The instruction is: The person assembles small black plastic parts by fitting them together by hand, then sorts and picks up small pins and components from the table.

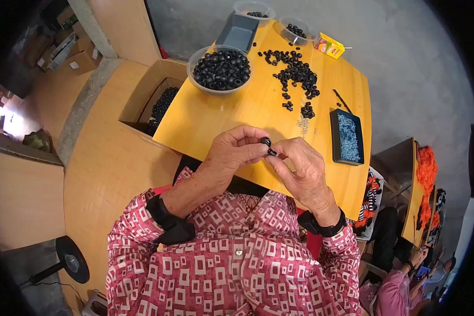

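Both my hands meet over the near edge of the yellow wooden table. My left hand pinches a round black plastic piece between thumb and fingers. Against it, my right hand grips a small black spool-shaped piece; fingertips partly cover where the two pieces meet. Beyond my left hand stands a clear bowl heaped with round black pieces. Loose small black parts lie scattered past my hands. A few small clear bits lie nearer.
A black tray of small clear bits sits on the right, beside a thin black rod. At the back are a grey tray, two clear tubs and a yellow box. A carton stands left; another person sits lower right.
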A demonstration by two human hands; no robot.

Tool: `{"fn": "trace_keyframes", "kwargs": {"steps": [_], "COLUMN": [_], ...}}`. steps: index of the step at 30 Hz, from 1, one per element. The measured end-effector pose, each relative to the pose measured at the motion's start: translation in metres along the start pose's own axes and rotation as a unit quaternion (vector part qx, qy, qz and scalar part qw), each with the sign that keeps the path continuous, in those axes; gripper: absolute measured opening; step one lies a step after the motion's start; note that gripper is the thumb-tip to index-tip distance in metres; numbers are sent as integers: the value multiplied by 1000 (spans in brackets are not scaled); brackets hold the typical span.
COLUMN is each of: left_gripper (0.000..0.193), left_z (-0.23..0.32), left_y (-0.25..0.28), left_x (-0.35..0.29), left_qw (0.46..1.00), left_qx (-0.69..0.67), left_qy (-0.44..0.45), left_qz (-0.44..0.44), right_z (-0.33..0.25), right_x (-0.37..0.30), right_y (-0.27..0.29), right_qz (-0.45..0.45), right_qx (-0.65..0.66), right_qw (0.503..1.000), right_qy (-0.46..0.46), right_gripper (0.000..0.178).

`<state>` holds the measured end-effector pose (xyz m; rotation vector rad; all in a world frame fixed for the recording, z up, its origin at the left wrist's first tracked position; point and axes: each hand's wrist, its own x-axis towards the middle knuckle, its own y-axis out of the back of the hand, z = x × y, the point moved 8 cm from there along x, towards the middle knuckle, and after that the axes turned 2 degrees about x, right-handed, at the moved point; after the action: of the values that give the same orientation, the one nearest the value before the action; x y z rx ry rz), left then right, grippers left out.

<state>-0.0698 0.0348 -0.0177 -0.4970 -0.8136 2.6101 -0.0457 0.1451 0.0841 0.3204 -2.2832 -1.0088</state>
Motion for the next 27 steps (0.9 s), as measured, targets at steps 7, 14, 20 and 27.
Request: {"fn": "trace_keyframes", "kwargs": {"steps": [7, 14, 20, 27], "left_gripper": [22, 23, 26, 27], "left_z": [3, -7, -14, -18], "left_y": [7, -7, 2, 4], "left_x": [-3, 7, 8, 11], "left_qw": [998, 999, 994, 994], "left_qx": [48, -23, -19, -25], "left_qy": [-36, 36, 103, 103], "left_qz": [13, -30, -42, -33], "right_z": [-7, -2, 2, -7], "right_x": [1, -4, -2, -3], "right_y": [-9, 4, -4, 0], "right_qz": [17, 73, 13, 32], "right_qx": [-10, 39, 16, -44], "right_qw": [1000, 997, 998, 998], "right_qy": [4, -14, -63, -15], "right_gripper": [19, 11, 10, 11]}}
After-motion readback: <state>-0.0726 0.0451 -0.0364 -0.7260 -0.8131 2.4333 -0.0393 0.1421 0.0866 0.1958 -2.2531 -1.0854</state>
